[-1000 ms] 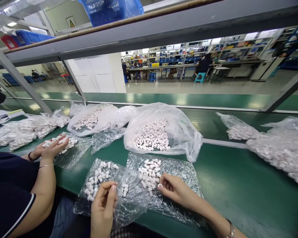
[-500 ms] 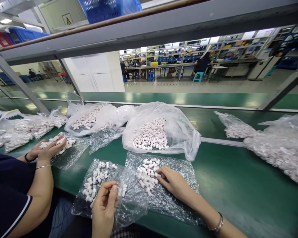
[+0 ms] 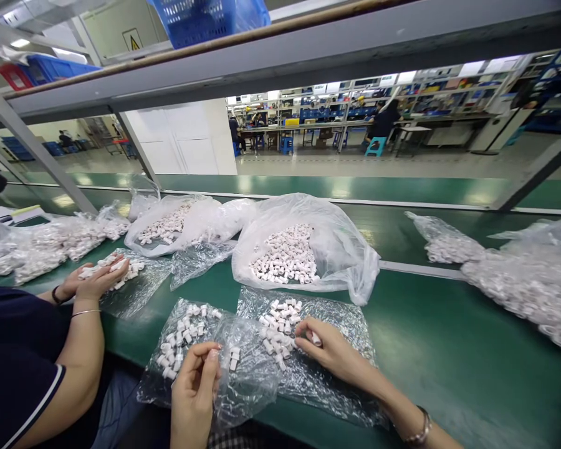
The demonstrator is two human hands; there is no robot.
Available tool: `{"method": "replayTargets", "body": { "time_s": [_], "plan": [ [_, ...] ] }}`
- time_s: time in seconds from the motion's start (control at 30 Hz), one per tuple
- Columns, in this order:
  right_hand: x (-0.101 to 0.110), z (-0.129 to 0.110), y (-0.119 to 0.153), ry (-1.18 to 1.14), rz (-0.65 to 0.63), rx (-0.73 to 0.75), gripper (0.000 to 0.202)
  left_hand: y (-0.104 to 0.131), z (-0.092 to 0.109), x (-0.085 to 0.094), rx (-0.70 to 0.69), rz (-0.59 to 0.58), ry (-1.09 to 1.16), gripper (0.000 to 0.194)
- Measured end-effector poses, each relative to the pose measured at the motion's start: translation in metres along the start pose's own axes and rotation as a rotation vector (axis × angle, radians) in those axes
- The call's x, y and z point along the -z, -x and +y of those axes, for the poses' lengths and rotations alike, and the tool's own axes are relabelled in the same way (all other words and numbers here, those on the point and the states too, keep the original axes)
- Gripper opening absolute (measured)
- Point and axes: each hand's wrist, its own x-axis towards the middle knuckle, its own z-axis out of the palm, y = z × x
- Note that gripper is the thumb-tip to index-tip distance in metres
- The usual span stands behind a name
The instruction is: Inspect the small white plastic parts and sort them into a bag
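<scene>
My left hand (image 3: 195, 390) pinches the edge of a clear plastic bag (image 3: 247, 380) between thumb and fingers. Small white tubular fittings (image 3: 182, 340) lie in this bag, with a few more (image 3: 234, 358) showing through its film. My right hand (image 3: 331, 349) is curled, and a white fitting (image 3: 316, 338) shows inside its bent fingers. Its fingertips are beside a pile of white fittings (image 3: 280, 318) resting on another clear plastic bag (image 3: 346, 315). Part of that pile is covered by the film of the bag in my left hand.
Behind the pile stands a large open bag (image 3: 336, 249) of fittings on the green table (image 3: 430, 362). More filled bags (image 3: 528, 280) lie at right and at left. A co-worker's cupped hands (image 3: 93, 277) hold fittings at left. A shelf beam (image 3: 280, 59) crosses overhead.
My right hand's fingers have curled inward, and a white fitting now shows in them. My left hand keeps its pinch on the bag. The whole view has shifted slightly.
</scene>
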Motion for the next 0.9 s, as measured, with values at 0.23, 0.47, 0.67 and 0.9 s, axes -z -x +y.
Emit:
{"method": "replayTargets", "body": {
  "time_s": [0.23,0.47,0.67,0.9],
  "plan": [
    [-0.002,0.004,0.0,-0.023,0.008,-0.025,0.029,-0.003,-0.002,0.006,-0.032,0.039,0.0,0.047],
    [0.014,0.0,-0.002,-0.697,-0.141,-0.162,0.042,-0.007,-0.005,0.013,-0.042,0.083,-0.008,0.048],
    [-0.015,0.004,-0.002,0.125,0.064,0.028,0.024,-0.007,-0.006,0.012,-0.037,0.071,-0.006,0.047],
    [-0.039,0.018,-0.004,0.561,0.074,0.076,0.011,-0.005,-0.006,0.011,-0.046,0.057,0.003,0.044]
  ]
}}
